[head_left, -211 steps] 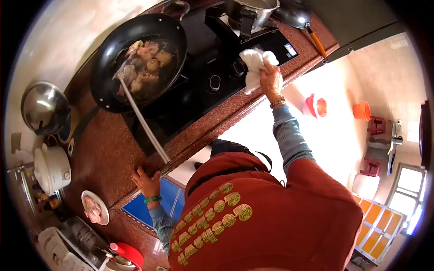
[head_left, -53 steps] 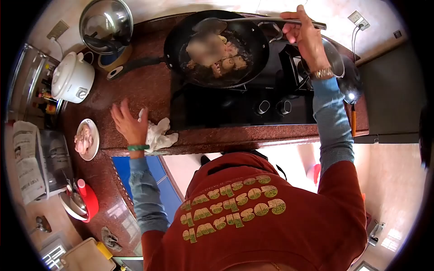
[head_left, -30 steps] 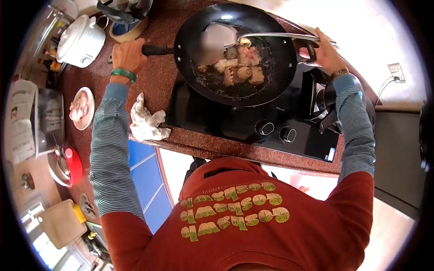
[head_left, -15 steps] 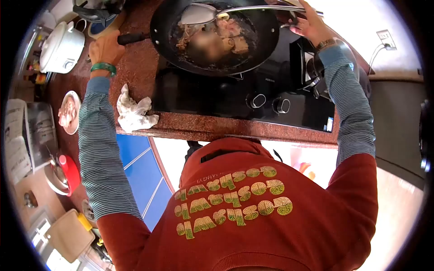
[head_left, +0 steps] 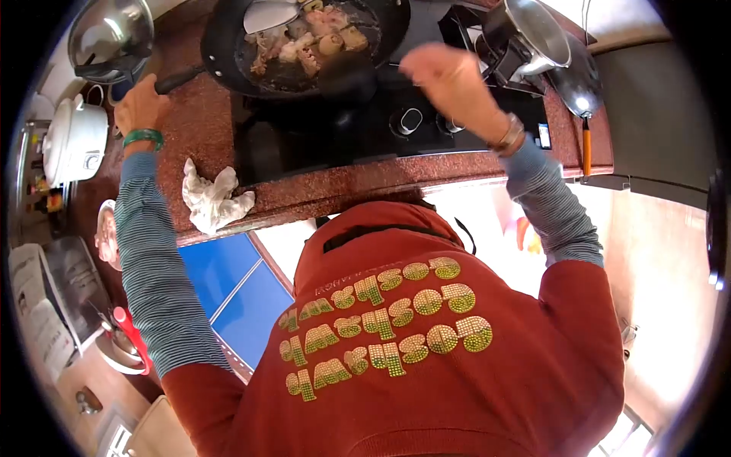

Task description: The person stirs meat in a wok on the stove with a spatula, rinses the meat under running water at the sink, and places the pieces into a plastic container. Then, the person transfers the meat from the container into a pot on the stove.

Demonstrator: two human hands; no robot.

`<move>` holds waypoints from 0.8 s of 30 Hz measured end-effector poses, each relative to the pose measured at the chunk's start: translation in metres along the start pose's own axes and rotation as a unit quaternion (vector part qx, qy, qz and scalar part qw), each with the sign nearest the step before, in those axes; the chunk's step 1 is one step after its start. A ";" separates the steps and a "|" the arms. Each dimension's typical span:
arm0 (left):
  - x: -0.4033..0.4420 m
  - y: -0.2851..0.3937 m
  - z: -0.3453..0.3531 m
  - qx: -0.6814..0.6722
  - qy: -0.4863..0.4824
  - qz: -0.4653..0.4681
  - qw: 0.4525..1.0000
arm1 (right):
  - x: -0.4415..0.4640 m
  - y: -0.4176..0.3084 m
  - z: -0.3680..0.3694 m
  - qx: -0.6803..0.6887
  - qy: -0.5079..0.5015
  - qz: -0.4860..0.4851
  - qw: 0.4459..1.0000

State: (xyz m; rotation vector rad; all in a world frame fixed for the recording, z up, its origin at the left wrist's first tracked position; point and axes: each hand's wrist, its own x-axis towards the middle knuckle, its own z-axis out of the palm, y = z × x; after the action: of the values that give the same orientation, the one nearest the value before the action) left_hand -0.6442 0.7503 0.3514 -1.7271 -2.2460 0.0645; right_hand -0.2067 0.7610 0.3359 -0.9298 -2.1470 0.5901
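A black wok sits on the black glass stove. Chunks of meat and other pieces of food lie in it. Closed at the end of the wok's handle is my left hand. The spatula's metal blade rests inside the wok at its far left; its handle is out of frame. My right hand, somewhat blurred, hovers above the stove right of the wok, near the knobs. Its fingers look stretched out, with nothing visible in them.
A crumpled white cloth lies near the counter's front edge. On the left are a lidded white pot and a bowl of meat, partly behind my sleeve. A steel pot and an orange-handled pan stand right.
My right hand has let go of the spatula and come down toward the stove knobs. My left hand stays at the wok handle. The whole view has shifted, showing more of the right side.
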 end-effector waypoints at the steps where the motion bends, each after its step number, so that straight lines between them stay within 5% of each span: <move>1: 0.000 -0.003 0.003 -0.003 0.009 0.014 1.000 | -0.019 0.004 0.006 -0.144 -0.093 -0.040 0.984; 3: 0.002 -0.003 0.004 -0.003 0.023 0.033 0.999 | -0.052 0.023 0.020 -0.179 -0.215 0.017 0.960; 10: 0.002 -0.005 0.003 0.011 0.013 0.036 0.999 | -0.071 0.047 0.037 -0.323 -0.278 0.015 0.904; 22: 0.001 -0.006 0.008 0.005 0.078 0.046 0.996 | -0.062 0.055 0.055 -0.303 -0.202 0.104 0.925; 24: 0.002 -0.007 0.010 0.004 0.093 0.056 0.994 | -0.061 0.054 0.058 -0.314 -0.180 0.186 0.914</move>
State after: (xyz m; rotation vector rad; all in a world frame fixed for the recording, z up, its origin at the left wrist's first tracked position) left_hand -0.6542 0.7513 0.3436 -1.7749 -2.0130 -0.0603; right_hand -0.1972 0.7417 0.2387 -1.7183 -2.5691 0.2438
